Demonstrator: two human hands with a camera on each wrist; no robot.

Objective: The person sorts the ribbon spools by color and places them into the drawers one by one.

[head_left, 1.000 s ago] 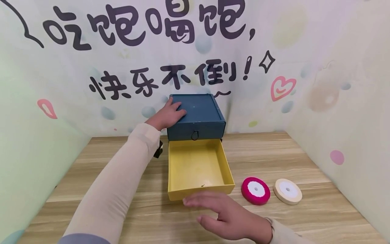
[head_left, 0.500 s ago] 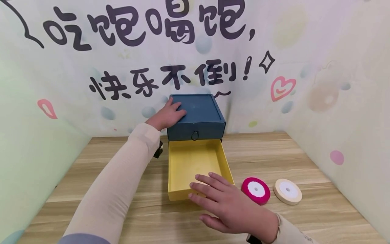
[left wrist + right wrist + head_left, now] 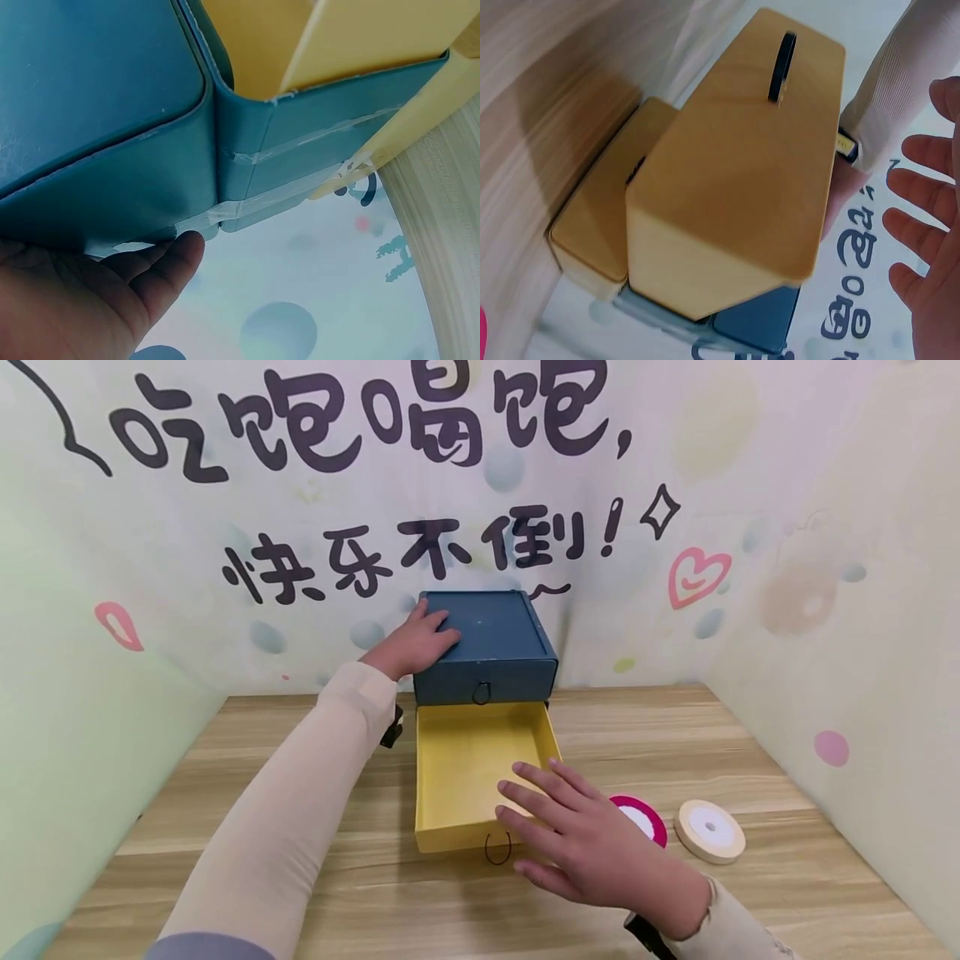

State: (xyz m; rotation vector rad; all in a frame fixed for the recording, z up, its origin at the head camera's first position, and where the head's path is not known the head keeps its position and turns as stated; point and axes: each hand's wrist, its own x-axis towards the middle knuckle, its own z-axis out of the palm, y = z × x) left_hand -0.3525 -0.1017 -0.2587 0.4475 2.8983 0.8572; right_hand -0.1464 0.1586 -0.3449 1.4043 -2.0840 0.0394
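Observation:
A small drawer cabinet (image 3: 498,631) with a blue top stands against the back wall. My left hand (image 3: 415,643) rests on its top left edge, fingers spread; in the left wrist view, the left hand (image 3: 82,292) lies against the blue casing (image 3: 150,176). Below the blue drawer front, a yellow drawer (image 3: 453,839) is pulled out, nothing seen inside. A thin black loop handle (image 3: 498,850) hangs on its front. My right hand (image 3: 592,839) hovers near the drawer's front right corner, fingers spread and holding nothing. In the right wrist view, the drawer front (image 3: 727,172) is beside that hand's fingers.
Right of the drawer lie a pink ribbon spool (image 3: 639,817), partly hidden by the right hand, and a cream ribbon spool (image 3: 710,831). Another yellow drawer (image 3: 600,217) shows lower in the right wrist view. A printed wall (image 3: 300,493) closes off the wooden table (image 3: 285,735).
My right hand has risen from the drawer's front edge, spread its fingers and shifted right, uncovering the loop handle and covering part of the pink spool. The left hand and drawer stay put.

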